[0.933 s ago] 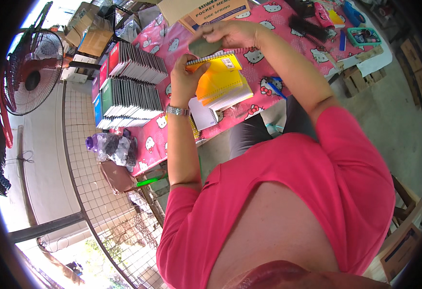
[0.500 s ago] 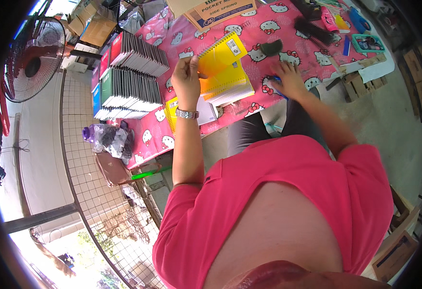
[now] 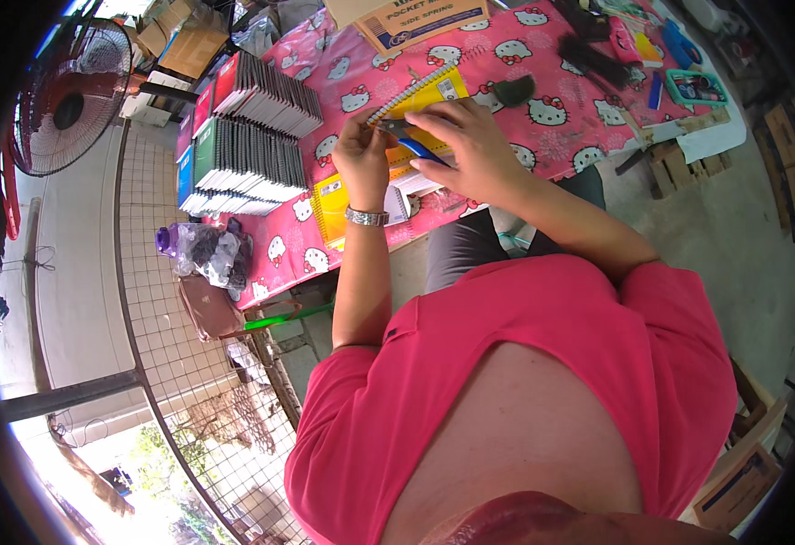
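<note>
Both hands at a yellow notebook's spiral edge

My right hand [image 3: 474, 145] gripped blue-handled pliers [image 3: 415, 143]; their tips were hidden by my left hand [image 3: 361, 154], pinching the yellow notebook [image 3: 429, 91] on the pink table [image 3: 543, 64]. Stacked notebooks [image 3: 247, 136] lay left.

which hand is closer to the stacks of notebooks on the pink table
Left. The left hand sits just right of the notebook stacks; the right hand is farther right, over the yellow spiral notebook.

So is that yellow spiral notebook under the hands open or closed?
Closed: the yellow notebook lies flat on the pink tablecloth, cover up, no pages showing.
</note>
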`<state>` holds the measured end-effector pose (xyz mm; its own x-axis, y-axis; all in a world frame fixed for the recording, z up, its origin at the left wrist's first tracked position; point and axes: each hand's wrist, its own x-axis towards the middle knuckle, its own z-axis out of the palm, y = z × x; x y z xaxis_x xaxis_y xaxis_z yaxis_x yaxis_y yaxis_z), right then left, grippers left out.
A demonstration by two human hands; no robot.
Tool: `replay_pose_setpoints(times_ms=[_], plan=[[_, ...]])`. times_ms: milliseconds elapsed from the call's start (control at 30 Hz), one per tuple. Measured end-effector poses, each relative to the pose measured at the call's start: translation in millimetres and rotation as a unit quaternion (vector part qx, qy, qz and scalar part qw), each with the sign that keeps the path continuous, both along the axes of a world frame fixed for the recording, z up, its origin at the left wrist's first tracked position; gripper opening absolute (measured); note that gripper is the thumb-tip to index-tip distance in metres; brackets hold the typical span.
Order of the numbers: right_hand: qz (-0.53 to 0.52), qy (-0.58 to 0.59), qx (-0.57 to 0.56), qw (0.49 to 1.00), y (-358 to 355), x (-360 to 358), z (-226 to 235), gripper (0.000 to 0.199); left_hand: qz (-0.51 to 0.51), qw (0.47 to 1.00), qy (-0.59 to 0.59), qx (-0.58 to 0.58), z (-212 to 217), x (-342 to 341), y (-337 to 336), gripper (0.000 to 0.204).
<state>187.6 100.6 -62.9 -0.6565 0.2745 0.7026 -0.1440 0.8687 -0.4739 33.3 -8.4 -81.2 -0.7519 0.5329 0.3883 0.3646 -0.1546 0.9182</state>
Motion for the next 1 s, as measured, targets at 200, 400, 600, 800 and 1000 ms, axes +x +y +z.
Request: replay_pose_setpoints(times_ms=[200, 400, 600, 800, 1000], plan=[[0.001, -0.062, -0.04, 0.997, -9.2, -7.6, -7.6, 0.049, 0.092, 0.985, 0.138, -0.05, -10.6, -3.5, -2.3, 0.031], [0.198, -0.114, -0.444, 0.866, -4.6, -1.3, -13.9, 0.045, 0.105, 0.983, 0.15, -0.012, -18.0, -5.4, -11.5, 0.015], [-0.235, -0.059, -0.173, 0.955, 88.9, 40.2, -137.6, 0.045, 0.231, 0.953, -0.124, 0.151, -32.4, -43.9, -90.1, 0.011], [-0.227, -0.123, -0.022, 0.966, 43.7, 44.2, -178.7, 0.03, 0.35, 0.917, -0.184, 0.045, -88.8, -51.2, -155.4, 0.016], [0.148, -0.237, -0.097, 0.955, -64.4, -4.6, -175.0, 0.06, 0.338, 0.915, -0.22, 0.034, -110.1, -58.6, -156.7, 0.014]])
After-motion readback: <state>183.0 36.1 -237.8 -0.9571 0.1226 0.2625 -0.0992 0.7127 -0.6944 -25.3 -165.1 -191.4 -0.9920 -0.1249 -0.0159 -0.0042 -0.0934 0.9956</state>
